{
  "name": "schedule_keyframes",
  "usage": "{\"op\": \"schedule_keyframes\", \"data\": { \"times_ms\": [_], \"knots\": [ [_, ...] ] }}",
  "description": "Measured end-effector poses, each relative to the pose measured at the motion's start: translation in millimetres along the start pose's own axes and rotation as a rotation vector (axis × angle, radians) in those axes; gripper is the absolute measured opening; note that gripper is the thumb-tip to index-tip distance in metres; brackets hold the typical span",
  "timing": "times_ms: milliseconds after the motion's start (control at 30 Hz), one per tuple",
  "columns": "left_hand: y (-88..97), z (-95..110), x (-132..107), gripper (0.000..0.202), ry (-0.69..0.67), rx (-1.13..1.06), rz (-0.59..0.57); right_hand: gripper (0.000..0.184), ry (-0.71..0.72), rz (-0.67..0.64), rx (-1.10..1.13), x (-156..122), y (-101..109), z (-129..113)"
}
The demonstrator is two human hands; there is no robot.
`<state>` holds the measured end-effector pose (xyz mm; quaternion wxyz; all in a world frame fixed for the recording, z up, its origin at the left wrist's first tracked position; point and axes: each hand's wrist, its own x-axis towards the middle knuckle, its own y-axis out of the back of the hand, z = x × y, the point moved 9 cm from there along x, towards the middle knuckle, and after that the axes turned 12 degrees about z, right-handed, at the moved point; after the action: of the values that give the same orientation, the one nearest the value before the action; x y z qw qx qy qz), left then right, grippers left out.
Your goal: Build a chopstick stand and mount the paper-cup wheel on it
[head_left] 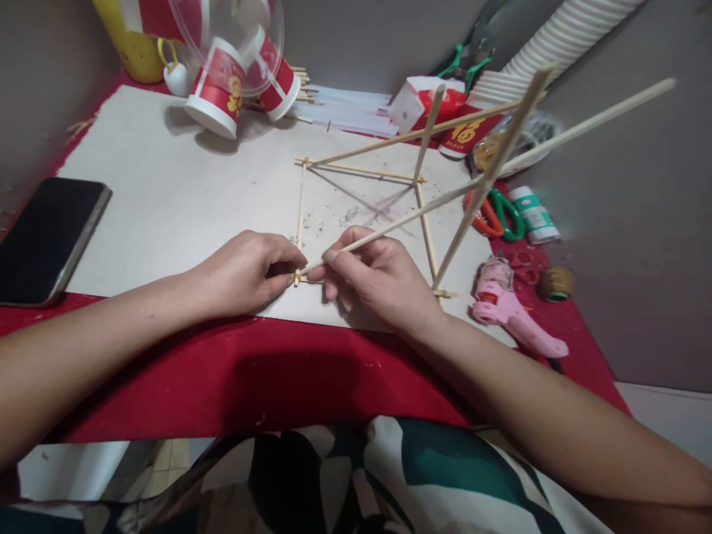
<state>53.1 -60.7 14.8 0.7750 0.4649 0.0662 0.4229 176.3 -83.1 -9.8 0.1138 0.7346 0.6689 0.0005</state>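
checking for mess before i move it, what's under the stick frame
Under the stick frame lies a white sheet, with dark specks inside the frame's outline. The right hand hides part of it near the front, and the sheet covers whatever lies beneath it.

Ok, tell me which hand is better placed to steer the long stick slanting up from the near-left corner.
Likely the right hand: its thumb and fingers grip the long stick near its lower end. The left hand has its fingertips at the corner joint.
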Motion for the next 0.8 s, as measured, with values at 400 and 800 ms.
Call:
{"op": "schedule_keyframes", "data": {
  "times_ms": [400, 800],
  "knots": [
    [-0.1, 0.0, 0.9, 0.021, 0.024, -0.023, -0.025, 0.024, -0.009, 0.005, 0.008, -7.0, 2.4, -0.4],
    [-1.7, -1.5, 2.4, 0.022, 0.049, -0.073, -0.056, 0.023, -0.011, -0.043, 0.013, -2.7, -0.3, -2.6]
  ]
}}
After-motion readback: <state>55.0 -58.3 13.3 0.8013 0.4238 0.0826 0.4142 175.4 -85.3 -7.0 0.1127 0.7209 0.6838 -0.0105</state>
